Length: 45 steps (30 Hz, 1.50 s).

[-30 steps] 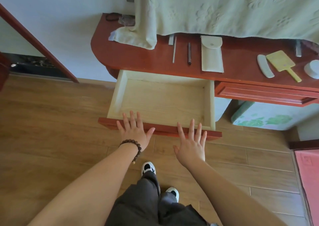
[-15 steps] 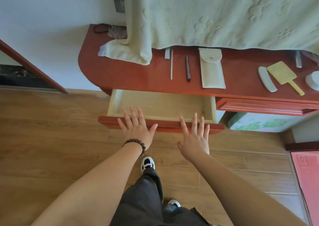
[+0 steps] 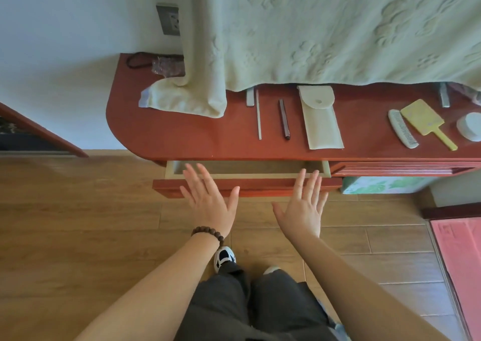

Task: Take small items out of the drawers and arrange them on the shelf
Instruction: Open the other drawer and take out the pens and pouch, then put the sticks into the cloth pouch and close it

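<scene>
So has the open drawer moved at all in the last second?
Yes. The drawer has slid in under the red shelf; only a narrow strip of its inside shows, with both open hands at its front.

Left hand [image 3: 210, 202] and right hand [image 3: 304, 205] flat (fingers spread), arms extended.

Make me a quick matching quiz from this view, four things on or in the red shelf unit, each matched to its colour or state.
Things:
1. drawer
2. comb
3. paddle brush
4. pouch

Descriptions:
A. yellow, handle toward the shelf's front edge
B. pale green, flap shut
C. almost closed, both palms on its front
D. white, lying beside the brush

Pairs: 1-C, 2-D, 3-A, 4-B
</scene>
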{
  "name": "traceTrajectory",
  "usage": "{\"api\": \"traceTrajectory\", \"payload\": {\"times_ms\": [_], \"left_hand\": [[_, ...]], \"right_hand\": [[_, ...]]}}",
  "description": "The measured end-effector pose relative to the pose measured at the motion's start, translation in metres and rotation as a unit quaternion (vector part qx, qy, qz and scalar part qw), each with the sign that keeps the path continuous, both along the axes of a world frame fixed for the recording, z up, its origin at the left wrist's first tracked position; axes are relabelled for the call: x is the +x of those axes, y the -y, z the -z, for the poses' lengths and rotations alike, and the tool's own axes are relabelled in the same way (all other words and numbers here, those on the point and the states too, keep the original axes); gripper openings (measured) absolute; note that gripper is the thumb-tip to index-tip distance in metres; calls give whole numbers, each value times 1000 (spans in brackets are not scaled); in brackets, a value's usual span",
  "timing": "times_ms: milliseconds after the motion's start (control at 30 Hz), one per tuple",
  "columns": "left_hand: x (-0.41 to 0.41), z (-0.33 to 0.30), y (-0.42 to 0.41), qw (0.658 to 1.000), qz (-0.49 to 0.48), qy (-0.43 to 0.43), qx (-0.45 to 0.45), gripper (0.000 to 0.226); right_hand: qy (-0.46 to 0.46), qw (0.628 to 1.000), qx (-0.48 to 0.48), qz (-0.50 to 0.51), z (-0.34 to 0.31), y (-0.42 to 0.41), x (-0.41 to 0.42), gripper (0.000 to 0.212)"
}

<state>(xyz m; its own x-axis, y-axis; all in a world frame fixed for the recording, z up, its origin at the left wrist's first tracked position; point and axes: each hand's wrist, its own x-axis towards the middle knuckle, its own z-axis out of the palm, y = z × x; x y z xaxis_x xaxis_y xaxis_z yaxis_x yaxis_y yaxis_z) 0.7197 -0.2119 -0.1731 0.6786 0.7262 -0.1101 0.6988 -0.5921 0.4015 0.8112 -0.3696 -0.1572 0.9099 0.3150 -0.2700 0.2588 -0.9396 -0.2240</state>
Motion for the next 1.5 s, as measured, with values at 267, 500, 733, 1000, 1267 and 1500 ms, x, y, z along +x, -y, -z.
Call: {"api": "traceTrajectory", "payload": {"times_ms": [267, 500, 733, 1000, 1267, 1500], "left_hand": [[6, 3, 16, 959, -194, -89, -186, 134], [32, -1, 8, 952, -224, -69, -195, 134], [53, -4, -13, 953, -217, -36, -208, 129], [58, 0, -25, 961, -201, -42, -186, 121], [67, -46, -2, 979, -144, 131, -67, 26], [186, -69, -25, 994, -50, 23, -99, 44]], "right_hand": [[-144, 938, 145, 279, 18, -28, 1, 132], [-151, 931, 176, 284, 22, -39, 20, 133], [-162, 939, 177, 247, 21, -49, 49, 125], [-174, 943, 179, 220, 18, -50, 60, 117], [-227, 955, 164, 98, -20, -33, 61, 61], [-174, 950, 255, 41, -69, -31, 88, 29]]}}
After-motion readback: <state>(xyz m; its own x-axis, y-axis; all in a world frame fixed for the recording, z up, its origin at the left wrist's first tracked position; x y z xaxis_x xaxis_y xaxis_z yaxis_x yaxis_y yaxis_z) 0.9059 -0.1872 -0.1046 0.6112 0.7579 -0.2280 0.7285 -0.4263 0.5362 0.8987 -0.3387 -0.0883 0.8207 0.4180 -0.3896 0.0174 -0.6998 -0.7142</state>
